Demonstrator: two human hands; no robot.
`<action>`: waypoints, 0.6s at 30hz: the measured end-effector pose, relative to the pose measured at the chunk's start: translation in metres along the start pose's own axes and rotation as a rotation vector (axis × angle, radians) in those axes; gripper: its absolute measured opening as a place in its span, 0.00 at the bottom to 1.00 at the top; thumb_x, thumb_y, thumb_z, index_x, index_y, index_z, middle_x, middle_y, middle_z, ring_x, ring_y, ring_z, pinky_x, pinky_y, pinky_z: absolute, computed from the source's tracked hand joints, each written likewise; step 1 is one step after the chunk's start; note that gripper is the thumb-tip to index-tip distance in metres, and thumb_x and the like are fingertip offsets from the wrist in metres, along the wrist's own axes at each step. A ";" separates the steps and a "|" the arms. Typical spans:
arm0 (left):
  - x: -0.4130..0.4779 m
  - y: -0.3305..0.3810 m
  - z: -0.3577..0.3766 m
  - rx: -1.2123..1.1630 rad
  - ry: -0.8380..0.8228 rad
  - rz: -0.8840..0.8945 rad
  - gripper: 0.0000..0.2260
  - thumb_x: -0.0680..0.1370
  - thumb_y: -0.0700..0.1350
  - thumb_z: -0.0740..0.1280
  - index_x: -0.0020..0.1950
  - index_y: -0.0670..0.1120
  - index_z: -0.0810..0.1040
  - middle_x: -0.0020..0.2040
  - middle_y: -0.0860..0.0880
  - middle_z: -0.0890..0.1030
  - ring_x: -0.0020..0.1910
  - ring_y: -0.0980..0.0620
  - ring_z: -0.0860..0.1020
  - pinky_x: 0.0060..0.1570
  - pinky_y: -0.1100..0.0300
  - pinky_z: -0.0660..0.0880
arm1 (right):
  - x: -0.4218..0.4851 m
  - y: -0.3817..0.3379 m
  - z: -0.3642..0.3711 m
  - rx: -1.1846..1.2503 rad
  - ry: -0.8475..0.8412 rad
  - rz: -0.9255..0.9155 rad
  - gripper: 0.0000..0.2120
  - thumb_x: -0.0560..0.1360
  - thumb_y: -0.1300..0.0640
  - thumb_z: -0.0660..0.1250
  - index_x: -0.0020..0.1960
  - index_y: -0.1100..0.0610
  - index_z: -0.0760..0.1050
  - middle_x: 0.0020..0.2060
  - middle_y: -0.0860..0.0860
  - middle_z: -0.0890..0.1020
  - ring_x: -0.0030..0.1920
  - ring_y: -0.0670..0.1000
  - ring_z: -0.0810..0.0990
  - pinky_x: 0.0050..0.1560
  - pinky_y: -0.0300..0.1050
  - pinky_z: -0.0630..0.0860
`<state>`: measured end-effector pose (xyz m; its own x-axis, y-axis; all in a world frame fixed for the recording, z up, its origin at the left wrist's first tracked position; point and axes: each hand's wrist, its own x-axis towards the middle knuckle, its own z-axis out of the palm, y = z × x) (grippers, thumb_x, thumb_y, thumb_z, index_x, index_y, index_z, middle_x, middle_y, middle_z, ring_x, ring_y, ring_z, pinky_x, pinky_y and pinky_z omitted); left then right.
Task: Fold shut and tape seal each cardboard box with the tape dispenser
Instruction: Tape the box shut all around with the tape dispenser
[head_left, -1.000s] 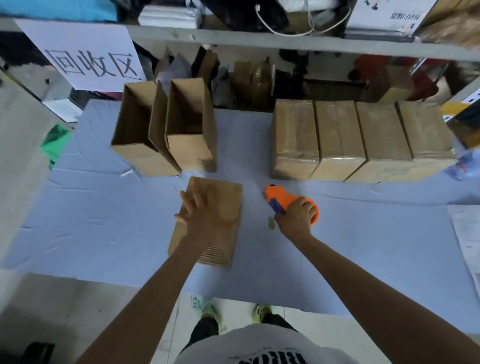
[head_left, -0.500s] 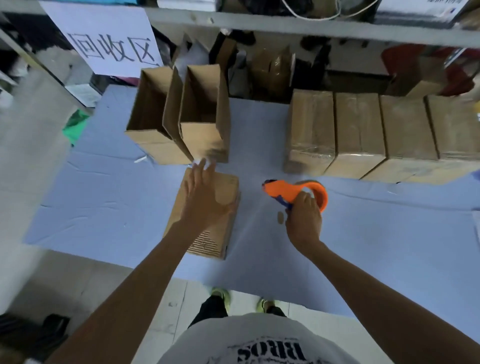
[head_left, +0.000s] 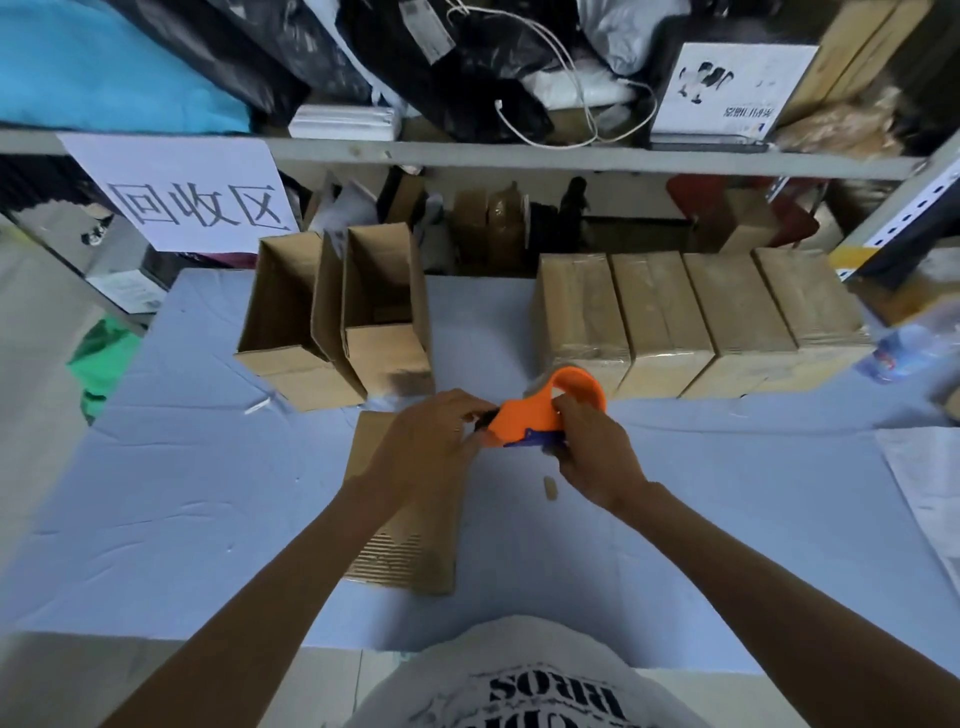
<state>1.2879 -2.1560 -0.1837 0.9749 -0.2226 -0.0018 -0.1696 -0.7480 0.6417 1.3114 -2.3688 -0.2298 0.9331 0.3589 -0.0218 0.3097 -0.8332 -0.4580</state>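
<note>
The right hand gripped the orange tape dispenser, fingers curled round its blue handle, holding it clear of the table. The left hand met it at the nose, fingertips pinched there; whether they had the loose tape end I couldn't tell. Under the left fingers lay the closed box, seemingly untaped. Beyond them stood open boxes; beyond the right fingers, sealed boxes. Freeing the tape seemed the step; next it would need sticking down and drawing along the seam
</note>
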 end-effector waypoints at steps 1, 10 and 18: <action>0.003 -0.003 -0.001 -0.042 -0.001 -0.050 0.12 0.77 0.42 0.65 0.60 0.48 0.79 0.57 0.51 0.79 0.56 0.53 0.75 0.54 0.69 0.66 | 0.004 0.003 -0.002 0.078 -0.072 0.006 0.26 0.70 0.63 0.70 0.65 0.59 0.65 0.48 0.56 0.78 0.45 0.59 0.79 0.42 0.48 0.73; 0.035 -0.024 -0.014 -0.315 -0.167 -0.378 0.09 0.78 0.35 0.64 0.55 0.37 0.80 0.46 0.44 0.81 0.38 0.58 0.76 0.48 0.59 0.75 | 0.017 -0.003 -0.024 0.113 -0.204 -0.024 0.36 0.61 0.50 0.79 0.63 0.50 0.64 0.49 0.46 0.79 0.46 0.48 0.79 0.46 0.39 0.76; 0.044 -0.029 -0.003 -0.208 0.042 -0.263 0.07 0.75 0.33 0.67 0.51 0.36 0.82 0.47 0.38 0.83 0.40 0.52 0.78 0.37 0.79 0.68 | 0.031 -0.008 -0.028 0.145 -0.097 -0.074 0.25 0.63 0.46 0.77 0.56 0.52 0.73 0.45 0.45 0.81 0.41 0.46 0.78 0.40 0.34 0.74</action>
<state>1.3363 -2.1420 -0.2001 0.9872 -0.0101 -0.1592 0.1171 -0.6322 0.7660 1.3426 -2.3628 -0.2020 0.8845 0.4618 -0.0659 0.3407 -0.7360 -0.5850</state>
